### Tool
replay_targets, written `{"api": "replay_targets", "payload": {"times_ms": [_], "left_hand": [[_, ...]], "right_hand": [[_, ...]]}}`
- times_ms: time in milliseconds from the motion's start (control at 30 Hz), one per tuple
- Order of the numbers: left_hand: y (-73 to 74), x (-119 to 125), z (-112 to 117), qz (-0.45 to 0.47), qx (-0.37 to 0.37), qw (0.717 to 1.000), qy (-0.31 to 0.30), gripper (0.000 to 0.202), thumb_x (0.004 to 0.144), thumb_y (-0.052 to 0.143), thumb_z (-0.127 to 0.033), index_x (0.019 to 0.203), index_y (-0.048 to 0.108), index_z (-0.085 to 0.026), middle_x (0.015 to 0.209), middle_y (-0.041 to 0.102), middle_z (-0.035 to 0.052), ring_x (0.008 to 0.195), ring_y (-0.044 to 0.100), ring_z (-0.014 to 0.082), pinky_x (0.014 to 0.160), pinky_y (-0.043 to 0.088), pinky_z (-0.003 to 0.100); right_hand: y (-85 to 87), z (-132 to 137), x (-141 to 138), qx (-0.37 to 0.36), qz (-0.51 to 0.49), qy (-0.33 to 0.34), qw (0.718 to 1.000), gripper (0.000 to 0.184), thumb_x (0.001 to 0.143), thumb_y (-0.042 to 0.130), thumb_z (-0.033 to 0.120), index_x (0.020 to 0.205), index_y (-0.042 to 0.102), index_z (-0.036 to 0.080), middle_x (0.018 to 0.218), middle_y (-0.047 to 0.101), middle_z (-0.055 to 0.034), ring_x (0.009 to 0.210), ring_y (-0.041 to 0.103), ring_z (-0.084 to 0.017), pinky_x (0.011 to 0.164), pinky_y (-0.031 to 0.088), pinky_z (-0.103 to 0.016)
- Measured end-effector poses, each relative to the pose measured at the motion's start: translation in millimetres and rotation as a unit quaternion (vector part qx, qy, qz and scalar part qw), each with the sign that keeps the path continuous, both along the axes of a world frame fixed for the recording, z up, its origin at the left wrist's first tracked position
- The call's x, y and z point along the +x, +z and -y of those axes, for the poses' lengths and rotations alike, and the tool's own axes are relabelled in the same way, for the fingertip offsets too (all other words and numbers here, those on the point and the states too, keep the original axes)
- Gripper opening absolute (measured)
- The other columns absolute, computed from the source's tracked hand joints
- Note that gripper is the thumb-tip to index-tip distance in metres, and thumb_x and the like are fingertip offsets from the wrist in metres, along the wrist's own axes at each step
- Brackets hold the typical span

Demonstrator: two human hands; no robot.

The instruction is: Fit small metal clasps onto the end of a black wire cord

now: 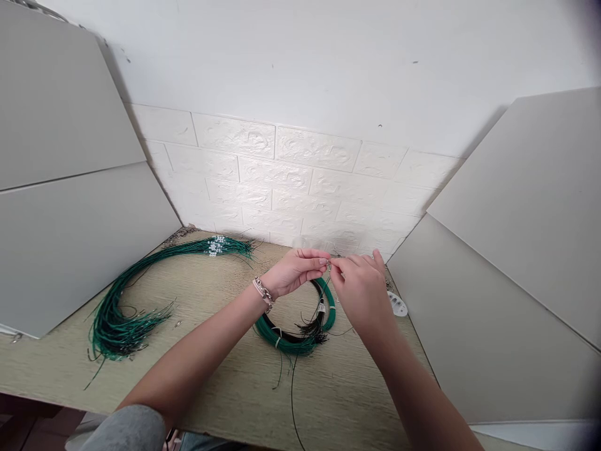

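Observation:
My left hand (300, 270), with a bracelet at the wrist, is closed in a pinch above the table. The fingertips of my right hand (361, 288) are pinched too and meet those of the left. Between them is a tiny shiny piece (328, 265), too small to name. Just below and behind the hands lies a coil of green and black wires (284, 343), tied with white bands and partly hidden by my left forearm. One thin dark wire (293, 401) runs from near the coil toward the table's front edge.
On the left of the wooden table (220, 388), a long curved bundle of green wires (106, 313) carries white tags (216, 245). A white oval piece (397, 304) lies at right. Grey panels (84, 238) flank the table, and a white brick-pattern wall (277, 181) closes the back.

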State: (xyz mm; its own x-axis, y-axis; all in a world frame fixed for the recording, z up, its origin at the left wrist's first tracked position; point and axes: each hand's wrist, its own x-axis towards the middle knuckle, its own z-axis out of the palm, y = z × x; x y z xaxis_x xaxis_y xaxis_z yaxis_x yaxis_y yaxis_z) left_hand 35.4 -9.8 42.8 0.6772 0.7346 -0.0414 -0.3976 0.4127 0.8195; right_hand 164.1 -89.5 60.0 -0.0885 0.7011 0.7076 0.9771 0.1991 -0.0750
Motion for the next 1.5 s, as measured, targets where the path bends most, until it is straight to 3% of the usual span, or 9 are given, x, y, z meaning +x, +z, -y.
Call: {"api": "replay_targets", "payload": {"times_ms": [633,1000,1500], "left_hand": [[2.5,4.5,5.5,-0.008,0.04,0.998,0.044,0.022,0.057,0.076,-0.014,0.078,0.069,-0.01,0.072,0.067,0.0029,0.065,0.059,0.0064,0.064,0.047,0.015],[0.0,7.9,7.3,0.01,0.065,0.995,0.074,0.02,0.059,0.075,-0.016,0.077,0.069,-0.011,0.07,0.066,0.0021,0.065,0.058,0.0075,0.066,0.046,0.02],[-13.7,9.3,4.4,0.136,-0.064,0.989,-0.016,0.013,0.072,0.061,-0.001,0.081,0.065,-0.01,0.073,0.067,0.0033,0.066,0.063,0.0066,0.067,0.051,0.014]], "right_hand": [[-4.1,-1.6,-1.5,0.023,0.008,-0.007,1.0,0.025,0.084,0.04,0.019,0.067,0.059,0.018,0.062,0.055,-0.0035,0.064,0.047,-0.017,0.098,0.027,-0.044],[-3.5,-2.0,-2.6,0.056,0.053,-0.01,0.997,0.025,0.084,0.044,0.017,0.064,0.057,0.016,0.058,0.051,-0.0003,0.064,0.045,-0.014,0.101,0.027,-0.04],[-0.4,-0.7,-3.1,0.051,-0.033,0.02,0.998,0.024,0.085,0.044,0.021,0.07,0.062,0.017,0.064,0.06,-0.0016,0.063,0.052,-0.013,0.095,0.034,-0.039]]}}
